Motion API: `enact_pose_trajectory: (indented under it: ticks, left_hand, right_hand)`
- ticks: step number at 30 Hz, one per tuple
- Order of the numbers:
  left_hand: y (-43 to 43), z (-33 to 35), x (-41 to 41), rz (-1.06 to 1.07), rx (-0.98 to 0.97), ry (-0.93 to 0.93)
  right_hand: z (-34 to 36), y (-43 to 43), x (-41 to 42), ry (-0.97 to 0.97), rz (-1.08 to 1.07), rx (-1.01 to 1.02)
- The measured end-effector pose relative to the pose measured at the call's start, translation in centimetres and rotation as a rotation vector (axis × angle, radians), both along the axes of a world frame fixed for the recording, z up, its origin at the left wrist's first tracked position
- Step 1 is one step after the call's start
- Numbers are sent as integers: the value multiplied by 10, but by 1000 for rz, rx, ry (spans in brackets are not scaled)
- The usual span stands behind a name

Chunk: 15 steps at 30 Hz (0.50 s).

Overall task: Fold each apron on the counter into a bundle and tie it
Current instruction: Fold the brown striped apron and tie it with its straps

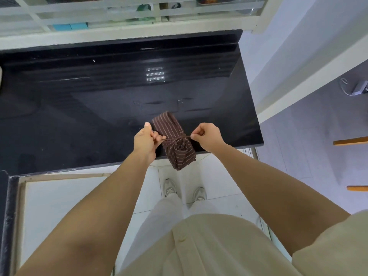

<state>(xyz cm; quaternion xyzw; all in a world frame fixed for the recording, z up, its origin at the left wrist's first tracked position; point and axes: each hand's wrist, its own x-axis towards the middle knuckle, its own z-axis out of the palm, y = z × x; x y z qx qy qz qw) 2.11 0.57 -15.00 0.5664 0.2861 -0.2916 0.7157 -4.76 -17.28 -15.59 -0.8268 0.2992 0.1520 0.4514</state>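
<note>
A brown apron [169, 126] with thin pale stripes is rolled into a long bundle. It lies at the front edge of the glossy black counter [89, 100], its near end hanging past that edge. A thin brown strap [175, 138] crosses the bundle's middle with a knot on top. My left hand [146, 139] pinches the strap's left end. My right hand [207, 136] pinches the right end. The strap runs taut between both hands.
A white barred window [119, 14] stands behind the counter. A white wall and ledge [298, 90] rise to the right of the counter. A white panel [59, 196] lies below the counter at left. Wooden bars [350, 140] stick in from the right edge.
</note>
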Motion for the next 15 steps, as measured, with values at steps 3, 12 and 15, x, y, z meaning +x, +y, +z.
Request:
enact_pose_trajectory:
  ticks: [3, 12, 15]
  left_hand:
    - [2, 3, 3, -112, 99, -48]
    - [-11, 3, 0, -1005, 489, -549]
    - [-17, -3, -4, -1098, 549, -676]
  right_hand:
    - [-2, 10, 0, 32, 13, -3]
    - [25, 7, 13, 82, 123, 163]
    - [40, 15, 22, -60, 107, 361]
